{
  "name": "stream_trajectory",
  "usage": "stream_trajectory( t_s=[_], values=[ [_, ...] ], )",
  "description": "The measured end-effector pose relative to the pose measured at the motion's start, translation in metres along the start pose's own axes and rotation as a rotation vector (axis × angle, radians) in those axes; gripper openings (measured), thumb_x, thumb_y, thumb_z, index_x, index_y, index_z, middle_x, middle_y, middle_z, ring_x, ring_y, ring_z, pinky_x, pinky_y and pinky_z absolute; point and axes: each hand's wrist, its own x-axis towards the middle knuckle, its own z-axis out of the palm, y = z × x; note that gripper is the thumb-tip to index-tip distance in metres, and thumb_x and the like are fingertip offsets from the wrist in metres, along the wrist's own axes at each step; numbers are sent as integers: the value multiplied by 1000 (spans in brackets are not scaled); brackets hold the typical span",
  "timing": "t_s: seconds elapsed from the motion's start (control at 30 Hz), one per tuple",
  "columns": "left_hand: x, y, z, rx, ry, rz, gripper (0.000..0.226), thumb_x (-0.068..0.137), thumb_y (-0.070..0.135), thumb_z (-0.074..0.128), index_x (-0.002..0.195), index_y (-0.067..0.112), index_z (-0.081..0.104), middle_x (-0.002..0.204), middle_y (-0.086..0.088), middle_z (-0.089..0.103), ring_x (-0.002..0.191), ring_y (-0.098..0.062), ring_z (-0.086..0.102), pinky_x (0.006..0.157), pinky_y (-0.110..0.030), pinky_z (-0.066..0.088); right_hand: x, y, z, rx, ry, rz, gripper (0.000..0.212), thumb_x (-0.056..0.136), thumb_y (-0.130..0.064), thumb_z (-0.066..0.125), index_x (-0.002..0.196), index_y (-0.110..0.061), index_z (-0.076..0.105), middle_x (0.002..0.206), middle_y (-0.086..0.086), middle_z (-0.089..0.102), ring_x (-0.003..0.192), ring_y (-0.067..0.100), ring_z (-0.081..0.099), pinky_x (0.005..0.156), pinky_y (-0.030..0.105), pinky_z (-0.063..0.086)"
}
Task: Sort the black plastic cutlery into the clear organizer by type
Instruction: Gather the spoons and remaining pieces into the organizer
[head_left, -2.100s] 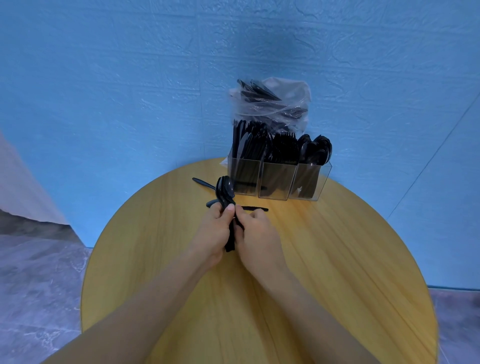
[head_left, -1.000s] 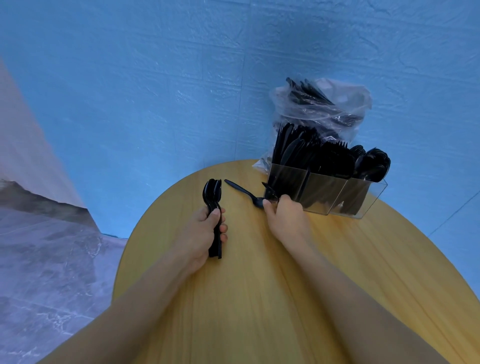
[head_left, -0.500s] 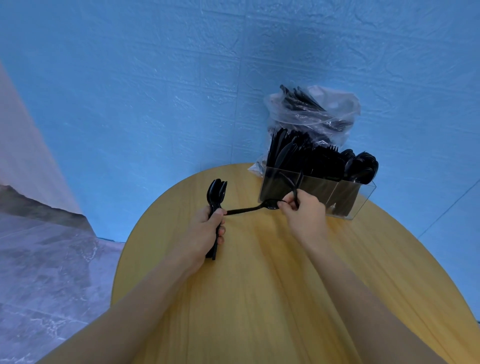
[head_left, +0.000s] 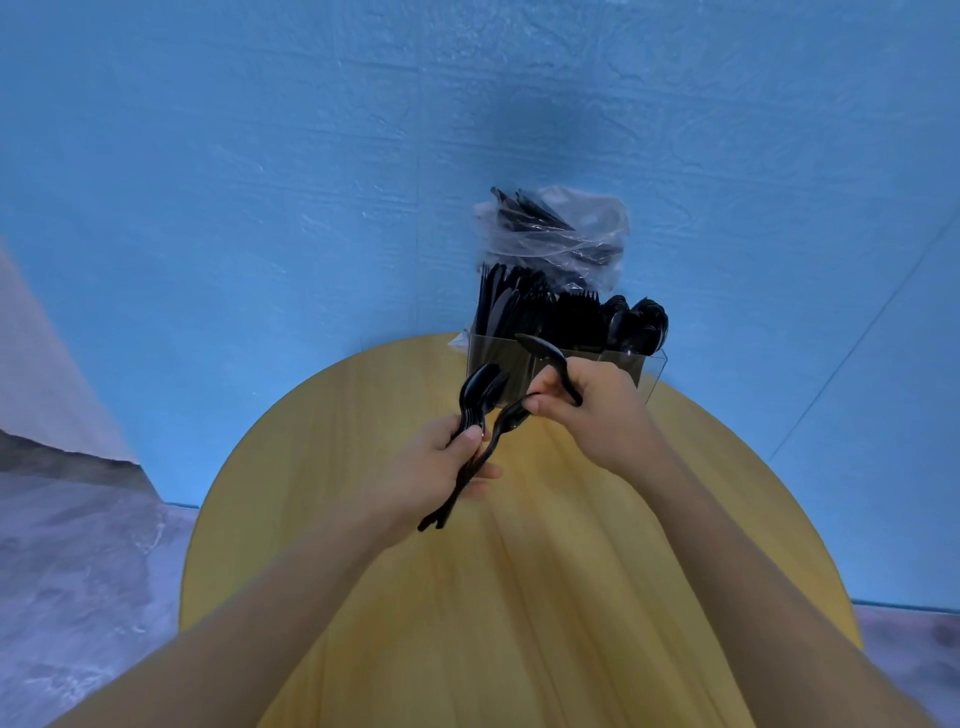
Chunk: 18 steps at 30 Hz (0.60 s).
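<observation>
Above the far half of the tabletop (head_left: 519, 597), left hand (head_left: 431, 473) grips a bundle of black spoons (head_left: 475, 410) by the handles, thumb clamped across them, bowls fanned upward, handle ends poking out below the palm. Likely a collecting stack, so same-type pieces go in together.

Right hand (head_left: 592, 410), close beside it, pinches two pieces: one spoon (head_left: 506, 421) by its bowl end, handle slanting down into the left hand's bundle, apparently being added; and another black piece (head_left: 545, 356) curled under the fingers, its tip pointing up-left. Type of that one unclear, possibly a knife.

Clear organizer (head_left: 649, 371) stands just behind the right hand at the table's far edge, three compartments packed upright: knives left, forks middle, spoons right, as far as visible. Plastic bag (head_left: 561, 234) with more black cutlery sits behind it against the blue wall (head_left: 260, 182).
</observation>
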Motion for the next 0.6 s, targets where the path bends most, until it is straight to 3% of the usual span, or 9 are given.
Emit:
stream_trajectory(
  t_s=[0.17, 0.33, 0.5, 0.6],
  values=[
    [-16, 5, 16, 4, -123, -15, 22, 102, 20, 36, 101, 11, 56, 87, -3, 50, 58, -8, 59, 53, -20, 44, -9, 9, 1, 40, 101, 14, 17, 84, -15, 69, 73, -24, 60, 67, -15, 56, 60, -8, 50, 60, 7, 38],
    [-22, 8, 23, -104, -150, -39, 29, 103, 22, 34, 101, 6, 58, 76, -1, 54, 48, -8, 42, 47, -19, 35, -15, 13, -2, 16, 182, 30, 8, 84, -16, 69, 81, -18, 62, 79, -4, 63, 72, 6, 55, 67, 20, 45],
    [-26, 10, 28, -121, -189, -18, 32, 101, 31, 34, 104, 6, 55, 69, 4, 47, 48, -6, 37, 47, -17, 33, -18, 8, -7, -54, 200, 18, 8, 83, -19, 70, 83, -18, 63, 78, -7, 59, 67, 1, 50, 63, 19, 40],
    [-27, 8, 28, -83, -188, 1, 30, 102, 29, 34, 105, 6, 53, 66, 6, 44, 48, -5, 35, 47, -17, 32, -20, 7, -3, -53, 168, 50, 20, 82, -23, 71, 97, -19, 58, 74, -7, 55, 65, 5, 51, 63, 27, 44]
  ],
)
